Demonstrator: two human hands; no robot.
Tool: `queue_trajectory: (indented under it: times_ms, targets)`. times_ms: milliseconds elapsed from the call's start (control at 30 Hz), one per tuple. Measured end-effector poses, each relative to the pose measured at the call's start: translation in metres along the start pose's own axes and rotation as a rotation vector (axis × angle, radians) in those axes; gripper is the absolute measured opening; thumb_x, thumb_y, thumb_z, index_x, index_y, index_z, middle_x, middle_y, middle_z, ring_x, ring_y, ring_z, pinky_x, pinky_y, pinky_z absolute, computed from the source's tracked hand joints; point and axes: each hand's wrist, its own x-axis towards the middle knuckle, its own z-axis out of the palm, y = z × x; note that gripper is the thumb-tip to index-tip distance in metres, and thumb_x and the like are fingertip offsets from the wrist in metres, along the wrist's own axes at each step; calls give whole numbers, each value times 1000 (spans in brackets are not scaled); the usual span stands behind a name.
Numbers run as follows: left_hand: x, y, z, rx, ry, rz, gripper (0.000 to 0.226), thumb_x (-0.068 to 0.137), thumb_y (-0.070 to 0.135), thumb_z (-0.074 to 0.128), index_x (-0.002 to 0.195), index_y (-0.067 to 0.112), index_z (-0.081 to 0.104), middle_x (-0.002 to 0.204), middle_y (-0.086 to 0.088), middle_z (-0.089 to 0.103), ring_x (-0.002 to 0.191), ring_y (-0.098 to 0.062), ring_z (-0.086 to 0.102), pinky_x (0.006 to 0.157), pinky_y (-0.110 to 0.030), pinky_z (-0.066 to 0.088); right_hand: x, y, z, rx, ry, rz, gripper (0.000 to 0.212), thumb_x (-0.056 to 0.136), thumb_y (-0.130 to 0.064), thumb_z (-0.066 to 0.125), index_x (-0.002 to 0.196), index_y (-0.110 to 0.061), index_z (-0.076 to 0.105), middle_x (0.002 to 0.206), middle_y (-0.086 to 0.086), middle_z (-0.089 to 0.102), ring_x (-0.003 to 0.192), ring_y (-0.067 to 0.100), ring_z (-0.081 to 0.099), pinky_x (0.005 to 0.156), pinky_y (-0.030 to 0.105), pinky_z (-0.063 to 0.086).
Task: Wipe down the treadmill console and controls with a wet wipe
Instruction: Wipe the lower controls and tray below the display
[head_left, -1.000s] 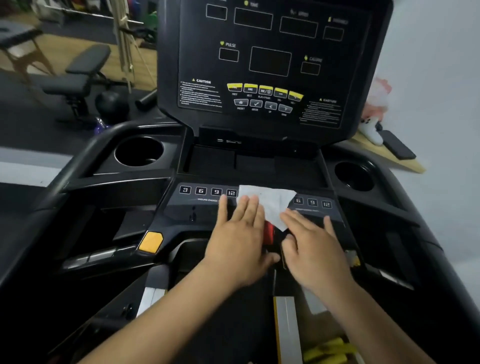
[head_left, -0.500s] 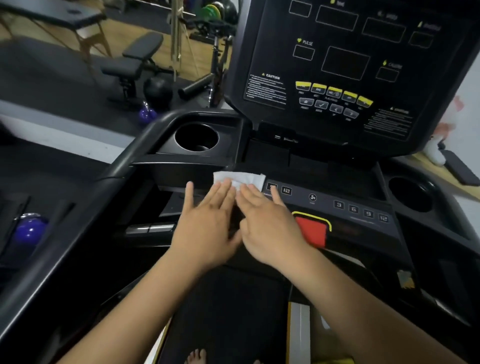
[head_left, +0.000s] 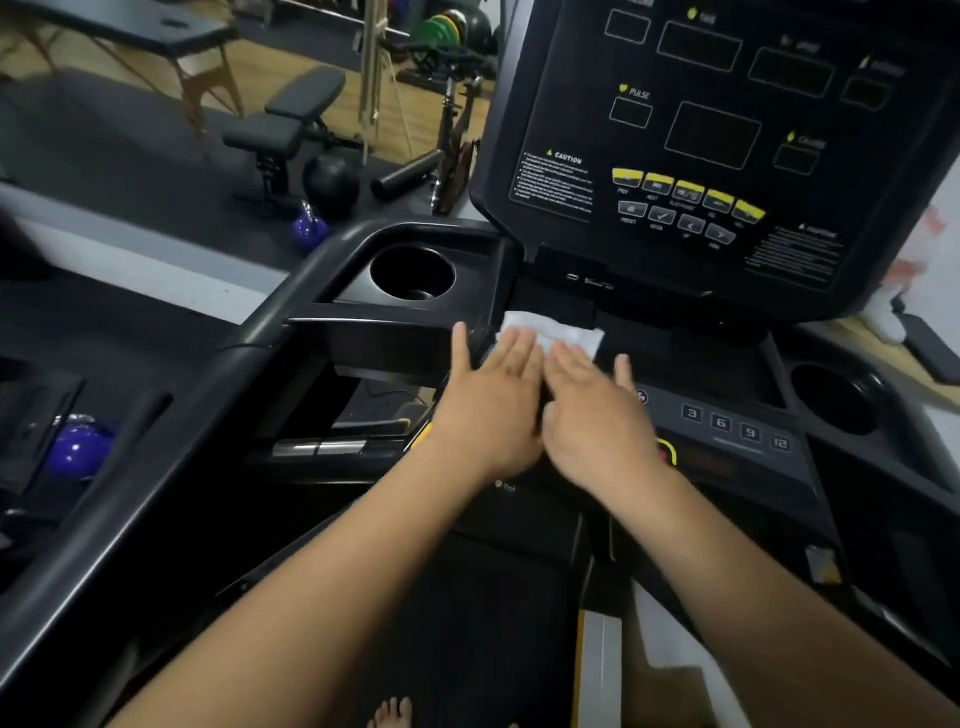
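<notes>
Now, palms flat: left hand (head_left: 488, 415) and right hand (head_left: 597, 426) side by side, fingers straight, pressing the wet wipe (head_left: 561, 332) onto the ledge (head_left: 685, 358) below the console (head_left: 727, 130), at its left end. No closed grip, only flat pressure. Best to keep even weight and overlap strokes. Beware the cup holder (head_left: 413, 273) lip just left, the number keys (head_left: 735, 428), and the yellow-ringed stop button (head_left: 670, 452) beside the right wrist.

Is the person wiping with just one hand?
No, the left hand and the right hand both rest with straight fingers on the white wipe.
</notes>
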Motion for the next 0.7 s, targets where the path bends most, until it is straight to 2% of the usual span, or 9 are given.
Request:
queue_trajectory:
  times_ms: [67, 167, 233, 300, 333, 433, 500, 600, 700]
  targets:
    - [-21, -9, 14, -45, 55, -57, 75, 92, 43, 30, 155, 9, 13, 164, -10, 8, 152, -20, 0, 115, -65, -3, -8, -20, 11, 6, 16, -41, 65, 96, -24, 34, 154, -11, 8, 163, 1, 7, 149, 13, 1, 119, 51, 0]
    - [-73, -14, 40, -103, 191, -64, 78, 83, 45, 37, 149, 3, 34, 157, -17, 30, 147, -29, 24, 114, -65, 15, -41, -40, 26, 50, -11, -167, 65, 98, -30, 30, 154, -14, 2, 163, -2, -3, 149, 12, -10, 119, 52, -6]
    - [-90, -10, 52, -109, 228, -41, 77, 86, 49, 38, 146, 0, 39, 154, -19, 35, 145, -32, 29, 113, -62, 15, -61, -34, 31, 50, -21, -210, 62, 96, -32, 22, 154, -18, 8, 163, -5, -1, 148, 8, -10, 118, 55, -7]
    - [-80, -2, 46, -111, 207, -14, 80, 87, 55, 35, 143, -1, 43, 152, -19, 38, 144, -32, 31, 112, -63, 15, -63, -17, 27, 44, -11, -157, 62, 93, -32, 21, 154, -23, 16, 162, -9, 5, 147, 4, -4, 117, 57, -7]
    - [-69, 2, 40, -103, 171, -5, 81, 88, 57, 31, 145, 0, 40, 154, -18, 35, 145, -31, 28, 113, -65, 14, -57, -6, 22, 29, -23, -107, 60, 95, -30, 25, 154, -24, 17, 162, -11, 4, 147, 2, -4, 117, 57, -7]
    - [-24, 7, 22, -19, 53, -3, 82, 91, 58, 13, 155, 8, 10, 164, -11, 6, 151, -22, -2, 114, -66, -4, -23, 10, 4, 20, -30, 2, 58, 98, -22, 32, 154, -22, 17, 163, -10, 5, 148, 3, -2, 118, 56, -6]
    - [-1, 0, 15, -22, 26, -18, 78, 94, 56, 17, 156, 11, 3, 165, -8, -2, 151, -19, -10, 113, -67, -9, -3, 4, 2, 93, -2, 28, 59, 98, -19, 34, 154, -20, 15, 163, -7, 7, 148, 6, -1, 119, 54, -4]
    - [-9, -21, 15, -44, 44, -49, 75, 97, 51, 24, 157, 11, 3, 165, -7, 0, 151, -17, -7, 114, -65, -9, 5, -22, 8, 141, 14, -4, 61, 98, -18, 35, 155, -18, 12, 163, -4, 7, 149, 9, -1, 120, 50, -2]
    - [-53, -40, 34, -222, 149, -45, 82, 89, 56, 30, 155, 10, 16, 162, -8, 22, 149, -17, 18, 120, -56, -3, -12, -47, 21, 59, 60, -150, 65, 97, -21, 38, 155, -15, 11, 163, -2, 5, 149, 11, -2, 119, 50, -6]
